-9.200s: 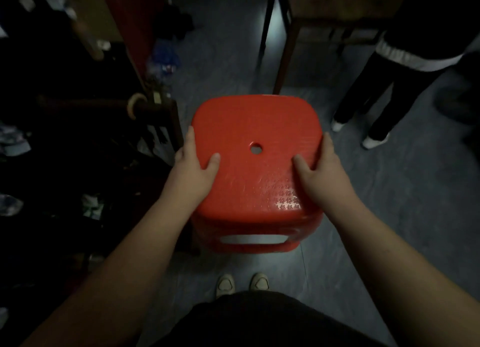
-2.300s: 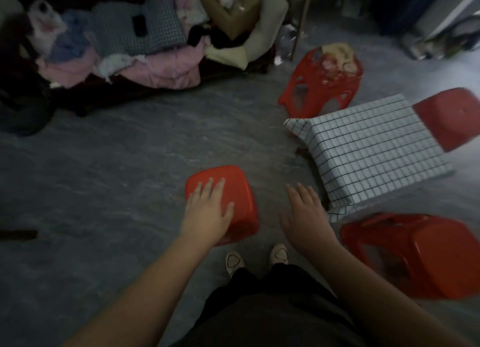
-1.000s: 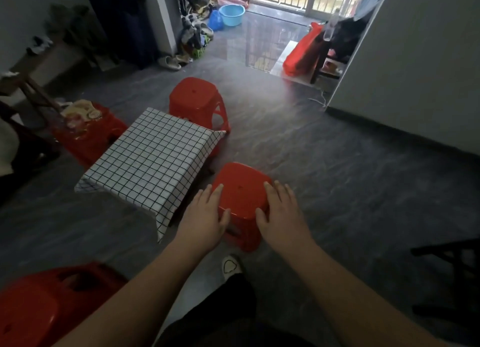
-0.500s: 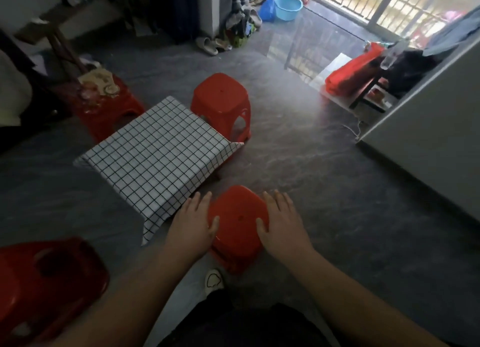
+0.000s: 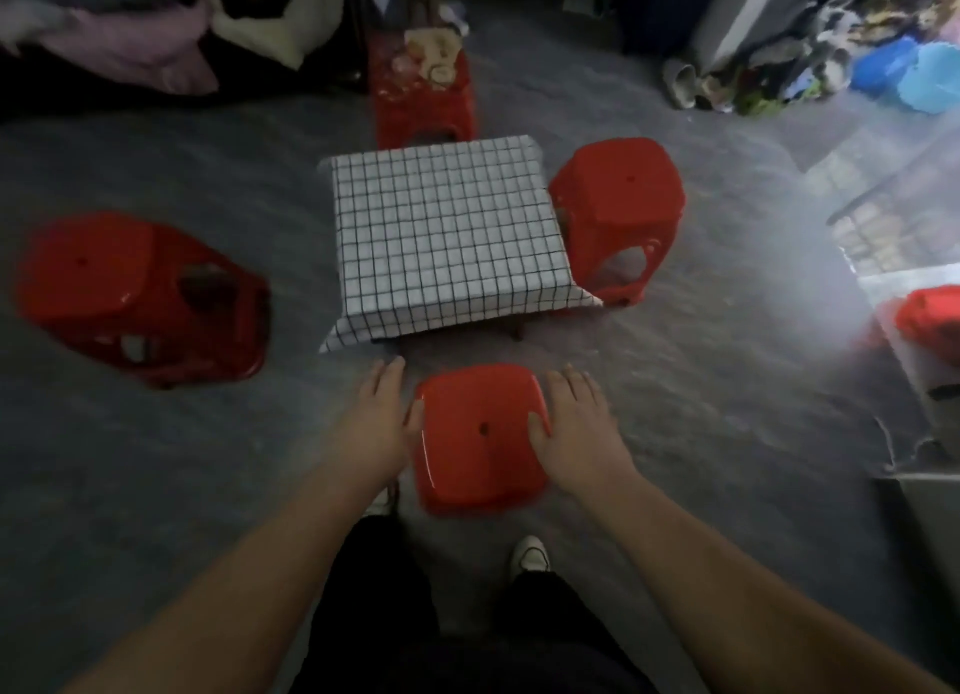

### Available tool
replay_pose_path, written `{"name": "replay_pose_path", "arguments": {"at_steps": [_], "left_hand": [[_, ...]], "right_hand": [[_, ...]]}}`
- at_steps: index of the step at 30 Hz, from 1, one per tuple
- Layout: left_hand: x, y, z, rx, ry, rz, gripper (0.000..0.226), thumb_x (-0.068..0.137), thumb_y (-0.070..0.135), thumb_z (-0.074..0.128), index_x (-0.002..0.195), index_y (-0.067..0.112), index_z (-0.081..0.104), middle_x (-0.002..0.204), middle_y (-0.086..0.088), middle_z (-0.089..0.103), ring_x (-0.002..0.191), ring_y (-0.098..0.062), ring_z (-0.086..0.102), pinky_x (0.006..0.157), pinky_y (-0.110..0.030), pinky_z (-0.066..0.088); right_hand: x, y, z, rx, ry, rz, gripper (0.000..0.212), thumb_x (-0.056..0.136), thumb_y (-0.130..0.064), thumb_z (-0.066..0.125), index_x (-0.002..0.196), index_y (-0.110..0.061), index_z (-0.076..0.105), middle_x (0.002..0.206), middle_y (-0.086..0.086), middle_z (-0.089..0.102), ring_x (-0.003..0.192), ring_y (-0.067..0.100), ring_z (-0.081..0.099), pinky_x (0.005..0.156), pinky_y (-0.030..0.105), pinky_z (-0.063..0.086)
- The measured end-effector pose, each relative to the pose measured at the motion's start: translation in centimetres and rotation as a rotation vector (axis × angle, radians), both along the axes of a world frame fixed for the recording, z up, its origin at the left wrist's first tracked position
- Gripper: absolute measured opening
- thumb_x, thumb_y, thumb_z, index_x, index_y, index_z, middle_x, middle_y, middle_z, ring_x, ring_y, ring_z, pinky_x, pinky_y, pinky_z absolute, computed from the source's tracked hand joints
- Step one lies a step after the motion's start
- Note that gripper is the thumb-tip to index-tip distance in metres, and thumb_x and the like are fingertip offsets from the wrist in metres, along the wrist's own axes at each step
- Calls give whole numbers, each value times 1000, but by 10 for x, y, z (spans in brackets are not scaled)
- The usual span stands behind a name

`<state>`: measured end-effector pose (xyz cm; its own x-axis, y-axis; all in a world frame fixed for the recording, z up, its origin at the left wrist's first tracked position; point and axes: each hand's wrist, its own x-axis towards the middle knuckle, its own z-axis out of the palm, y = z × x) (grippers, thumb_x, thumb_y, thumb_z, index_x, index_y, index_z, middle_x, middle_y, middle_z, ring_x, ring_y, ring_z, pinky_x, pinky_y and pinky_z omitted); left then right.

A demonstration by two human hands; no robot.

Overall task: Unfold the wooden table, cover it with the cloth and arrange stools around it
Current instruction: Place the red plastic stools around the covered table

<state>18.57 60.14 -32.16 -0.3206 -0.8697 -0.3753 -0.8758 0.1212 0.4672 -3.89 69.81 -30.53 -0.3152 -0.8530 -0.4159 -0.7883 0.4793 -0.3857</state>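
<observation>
Head view: the grey floor (image 5: 727, 407) is seen from above, and on it the table is already stood up and covered with the checked cloth (image 5: 447, 236), so these two steps can be judged as done. Of the table itself only a dark leg under the near edge is visible. Around it four red stools are placed: the left stool (image 5: 140, 298) well apart from the table, the right stool (image 5: 618, 210) just beside it, the far stool (image 5: 423, 95) behind it (something pale is lying on its seat), and the near stool (image 5: 480, 433) close to the near edge. The near stool is held at both sides of its seat: the left hand (image 5: 376, 423) and the right hand (image 5: 576, 423) are pressed on it with thumbs over the top, fingers spread. What is left, probably, is only to release this stool and maybe bring the left one closer. Clothes and shoes are piled along the far wall.
</observation>
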Motion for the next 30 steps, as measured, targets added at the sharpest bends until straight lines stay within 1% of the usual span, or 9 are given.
{"name": "replay_pose_path", "arguments": {"at_steps": [3,7,13,15,17,19,22,24,30], "left_hand": [[-13,35,-18,66,-11,95,61,98,36,51,151,17,29,155,-12,35,138,-28,39,111,-42,37],[-27,51,-69,159,-34,133,62,98,38,50,153,20,26,161,-9,24,144,-27,32,116,-43,32],[-34,49,-213,220,21,260,63,93,40,53,150,20,32,157,-16,29,142,-31,35,114,-47,35],[-33,45,-266,239,37,338,70,93,40,57,153,20,27,161,-17,19,146,-33,28,117,-47,31],[-30,43,-309,259,19,410,80,92,40,63,156,24,18,164,-14,8,148,-33,23,118,-47,28],[-26,44,-341,272,66,458,91,87,46,67,155,32,9,164,-8,8,146,-31,28,116,-52,31],[-24,50,-367,272,196,498,105,78,51,73,152,42,0,158,-1,24,142,-21,34,113,-54,36],[-28,54,-370,265,206,527,112,76,47,78,151,46,-5,157,0,25,142,-20,33,113,-54,35],[-31,56,-365,238,216,561,115,75,39,82,152,44,-4,156,1,28,139,-18,37,113,-49,37]], "right_hand": [[-18,11,-20,17,-45,55,67,95,-44,41,155,-23,20,162,7,20,151,26,10,121,48,18],[-33,11,-69,30,-107,30,66,96,-36,48,155,-22,21,162,5,21,151,25,11,123,44,16],[-47,-1,-218,54,-138,-36,61,95,-31,51,151,-21,30,158,9,29,148,27,20,119,41,19],[-49,-7,-269,56,-152,-65,62,94,-28,53,152,-23,30,158,10,28,147,30,22,118,43,23],[-50,-11,-312,81,-181,-107,69,95,-31,56,154,-27,22,161,10,21,148,31,19,118,46,23],[-51,-8,-346,97,-226,-178,79,94,-37,59,156,-30,11,164,8,13,150,32,14,119,49,22],[-52,1,-374,79,-307,-250,95,90,-44,64,156,-35,-3,164,5,11,149,29,19,118,50,27],[-48,4,-378,66,-377,-284,100,90,-42,66,155,-37,-9,162,3,13,146,24,26,115,45,31],[-42,5,-371,29,-399,-323,102,89,-33,69,156,-38,-8,162,4,14,142,24,32,110,38,32]]}}
